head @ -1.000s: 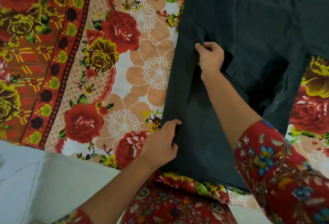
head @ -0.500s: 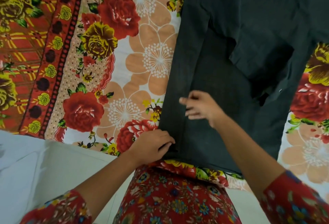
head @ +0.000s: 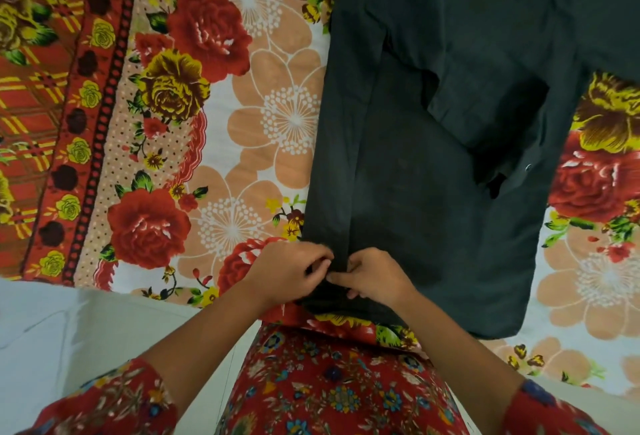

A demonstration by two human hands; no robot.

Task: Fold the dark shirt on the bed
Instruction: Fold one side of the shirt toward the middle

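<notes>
The dark shirt [head: 450,144] lies flat on the flowered bed cover [head: 214,116], its left side folded inward and a sleeve lying across the middle. My left hand [head: 287,272] and my right hand [head: 374,279] sit close together at the shirt's near left corner, by the bed's front edge. Both pinch the dark cloth of the hem there, fingers closed on it. A small button [head: 528,167] shows on the sleeve cuff at the right.
The bed's near edge runs under my hands, with pale floor [head: 69,337] to the lower left. My red flowered clothing [head: 332,386] fills the bottom of the view. The bed cover's red patterned border [head: 52,123] lies far left.
My right hand came down from the shirt's middle to the near hem, beside my left hand. My left hand stayed at the near left corner. The view shifted slightly.
</notes>
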